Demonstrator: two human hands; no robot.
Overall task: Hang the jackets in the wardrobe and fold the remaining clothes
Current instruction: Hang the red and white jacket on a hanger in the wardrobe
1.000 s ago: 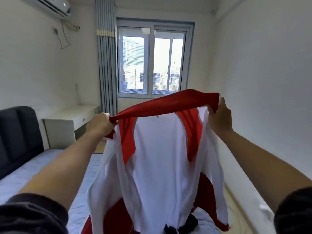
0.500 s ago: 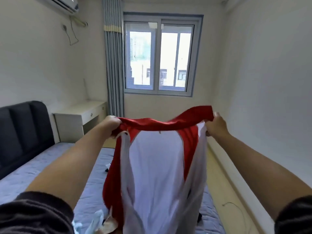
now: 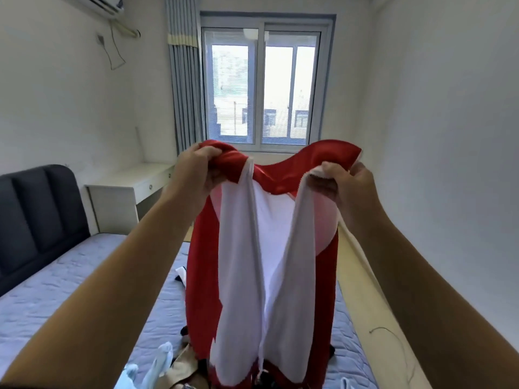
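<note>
A red and white jacket (image 3: 269, 270) hangs in the air above the bed, its white lining facing me and its red collar on top. My left hand (image 3: 196, 172) grips the collar's left end, fingers curled into the red cloth. My right hand (image 3: 345, 183) pinches the right front edge near the collar. The jacket's lower hem reaches down to a heap of other clothes (image 3: 168, 369) on the bed, pale blue, tan and dark pieces, partly hidden behind the jacket.
The bed (image 3: 84, 282) with a blue quilted mattress and dark headboard (image 3: 36, 209) fills the left. A white desk (image 3: 126, 189) stands beyond it, under grey curtains (image 3: 184, 88) and a window (image 3: 264, 88). A thin cable (image 3: 393, 338) lies on the floor strip at right.
Both hands have drawn closer together, bunching the collar. The jacket's front panels now hang folded inward, showing white lining. The view has tilted and moved slightly.
</note>
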